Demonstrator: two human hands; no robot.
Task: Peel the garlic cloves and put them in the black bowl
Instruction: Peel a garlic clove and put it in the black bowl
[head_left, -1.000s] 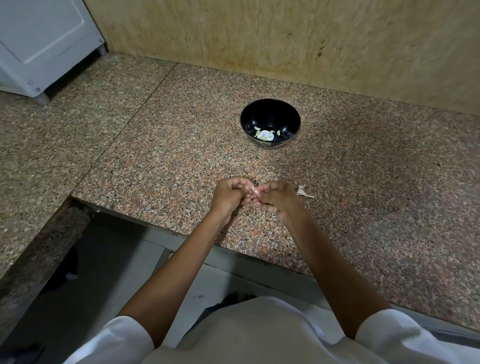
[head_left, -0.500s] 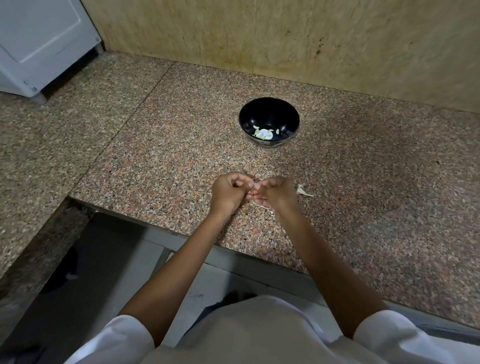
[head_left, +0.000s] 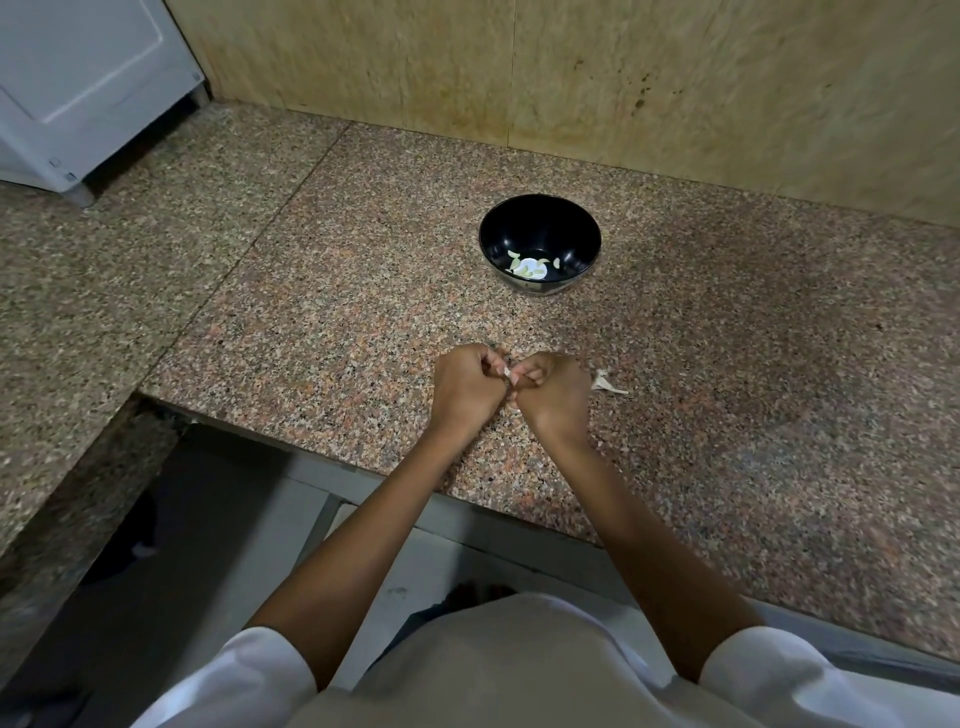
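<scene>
A black bowl (head_left: 540, 236) stands on the granite counter (head_left: 322, 312) and holds several pale peeled garlic cloves (head_left: 529, 266). Nearer to me, my left hand (head_left: 467, 387) and my right hand (head_left: 551, 392) meet knuckle to knuckle just above the counter. Both pinch one small garlic clove (head_left: 506, 372) between their curled fingertips; only a pale sliver of it shows. A scrap of white garlic skin (head_left: 605, 383) lies on the counter right beside my right hand.
A beige tiled wall (head_left: 571, 78) rises behind the bowl. A white appliance (head_left: 78, 88) stands at the far left on a second counter slab. The counter's front edge (head_left: 363, 467) runs under my forearms, with floor below.
My hands have stayed together on the clove, fingers shifting slightly as they work it. The bowl and skin scrap have not moved.
</scene>
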